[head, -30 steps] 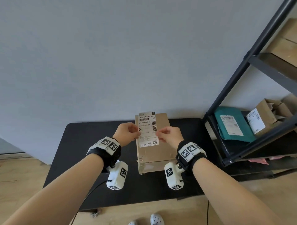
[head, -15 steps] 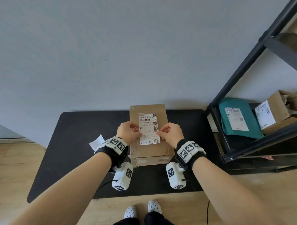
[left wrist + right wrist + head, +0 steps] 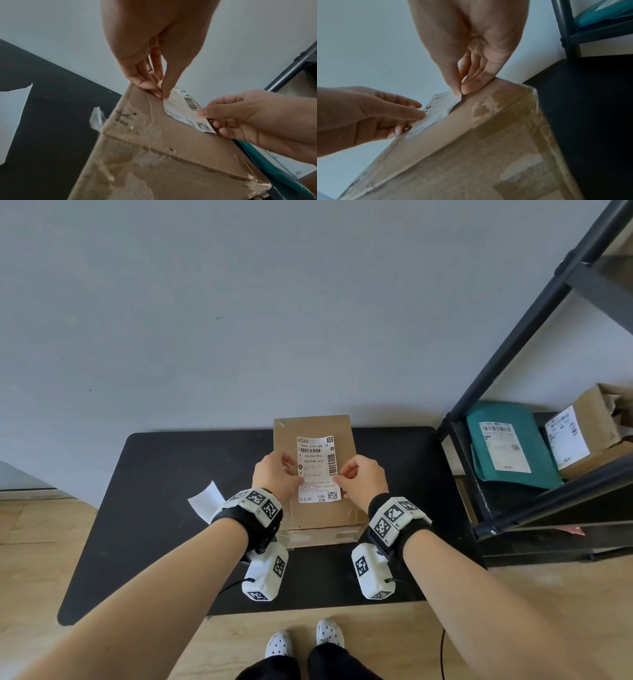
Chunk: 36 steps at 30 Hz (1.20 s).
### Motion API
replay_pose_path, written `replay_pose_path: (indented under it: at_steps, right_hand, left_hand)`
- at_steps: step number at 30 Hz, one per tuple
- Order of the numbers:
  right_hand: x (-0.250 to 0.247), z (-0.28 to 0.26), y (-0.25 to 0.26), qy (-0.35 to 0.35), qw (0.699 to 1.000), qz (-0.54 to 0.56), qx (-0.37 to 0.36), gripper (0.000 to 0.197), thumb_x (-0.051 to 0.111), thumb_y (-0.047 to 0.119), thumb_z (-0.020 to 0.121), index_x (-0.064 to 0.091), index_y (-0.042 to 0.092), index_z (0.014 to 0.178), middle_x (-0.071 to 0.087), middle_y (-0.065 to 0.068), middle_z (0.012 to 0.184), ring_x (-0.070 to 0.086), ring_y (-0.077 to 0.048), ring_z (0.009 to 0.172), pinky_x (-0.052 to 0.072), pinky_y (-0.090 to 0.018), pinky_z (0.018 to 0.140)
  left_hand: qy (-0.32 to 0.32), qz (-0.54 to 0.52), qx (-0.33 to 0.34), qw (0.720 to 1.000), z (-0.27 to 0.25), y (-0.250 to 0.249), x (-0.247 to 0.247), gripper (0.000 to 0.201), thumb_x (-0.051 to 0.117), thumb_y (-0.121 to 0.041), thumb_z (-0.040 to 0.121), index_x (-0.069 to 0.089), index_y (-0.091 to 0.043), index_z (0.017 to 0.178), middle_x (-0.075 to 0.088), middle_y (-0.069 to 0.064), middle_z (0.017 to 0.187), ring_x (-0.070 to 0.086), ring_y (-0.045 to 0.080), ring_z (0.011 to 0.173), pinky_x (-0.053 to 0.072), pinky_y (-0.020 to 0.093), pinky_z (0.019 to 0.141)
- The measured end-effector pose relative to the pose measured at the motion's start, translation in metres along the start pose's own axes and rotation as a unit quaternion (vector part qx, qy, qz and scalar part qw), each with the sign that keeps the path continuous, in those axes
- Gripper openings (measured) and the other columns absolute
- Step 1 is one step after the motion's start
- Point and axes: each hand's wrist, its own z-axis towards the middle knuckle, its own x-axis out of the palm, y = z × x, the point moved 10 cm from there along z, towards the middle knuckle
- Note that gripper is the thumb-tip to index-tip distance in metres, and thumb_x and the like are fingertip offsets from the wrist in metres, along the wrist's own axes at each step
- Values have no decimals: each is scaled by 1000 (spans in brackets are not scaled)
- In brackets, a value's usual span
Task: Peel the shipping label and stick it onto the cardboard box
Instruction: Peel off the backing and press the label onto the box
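A brown cardboard box (image 3: 318,515) with old tape marks lies flat on the black table (image 3: 164,501). A white shipping label (image 3: 317,469) with barcodes hovers just over the box top (image 3: 140,121). My left hand (image 3: 275,474) pinches the label's left edge (image 3: 169,102) between thumb and fingers. My right hand (image 3: 363,479) pinches the right edge (image 3: 448,100) the same way. The label's near end seems to touch the cardboard (image 3: 471,135); whether it is stuck down I cannot tell.
A white backing sheet (image 3: 205,501) lies on the table left of the box. A black metal shelf (image 3: 513,508) stands at the right with a teal mailer (image 3: 513,446) and a labelled box (image 3: 582,436). A grey wall is behind. My feet (image 3: 305,642) stand below the table edge.
The label, held by both hands, has come down from upright above the box's far end to lie low over the middle of the box top. The head view tilted down.
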Motion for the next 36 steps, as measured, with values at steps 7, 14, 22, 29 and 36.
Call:
replay_pose_path:
  at_steps: [7, 14, 22, 29, 36]
  right_hand:
    - [0, 0, 4, -4, 999, -38, -16, 16, 69, 17, 83, 54, 20, 79, 61, 1, 82, 64, -18, 81, 57, -33, 75]
    - [0, 0, 6, -4, 997, -71, -23, 12, 67, 17, 84, 55, 18, 84, 62, 0, 86, 63, -19, 83, 53, -30, 73]
    - [12, -28, 34, 46, 981, -115, -146, 27, 54, 20, 93, 58, 13, 119, 63, -4, 120, 61, -19, 108, 51, -30, 89]
    - [75, -76, 36, 208, 880, -334, -265, 53, 26, 38, 101, 23, 15, 149, 16, 1, 161, 12, -15, 149, 10, -33, 121]
    - [43, -77, 1, 180, 869, -396, -237, 58, 18, 42, 101, 11, 14, 151, 7, 0, 162, 7, -13, 149, 3, -28, 120]
  left_hand:
    - [-9, 29, 7, 1000, 4, -3, 4, 25, 72, -5, 79, 63, -10, 101, 61, 0, 88, 59, 16, 81, 50, 26, 74]
    - [-11, 51, 25, 998, 3, -6, 5, 21, 70, -5, 78, 62, -10, 97, 60, 0, 88, 57, 16, 79, 46, 26, 71]
    - [61, 160, 97, 980, -22, 0, 0, 39, 78, -33, 72, 62, -17, 103, 50, -5, 104, 56, 16, 102, 47, 27, 78]
    - [113, 234, 142, 955, -41, 7, 3, 69, 71, -44, 77, 45, -32, 139, 28, -8, 157, 30, 17, 143, 35, 40, 114]
    - [149, 290, 126, 937, -35, 18, 11, 87, 67, -52, 79, 21, -32, 150, 7, -8, 162, 9, 18, 150, 23, 43, 120]
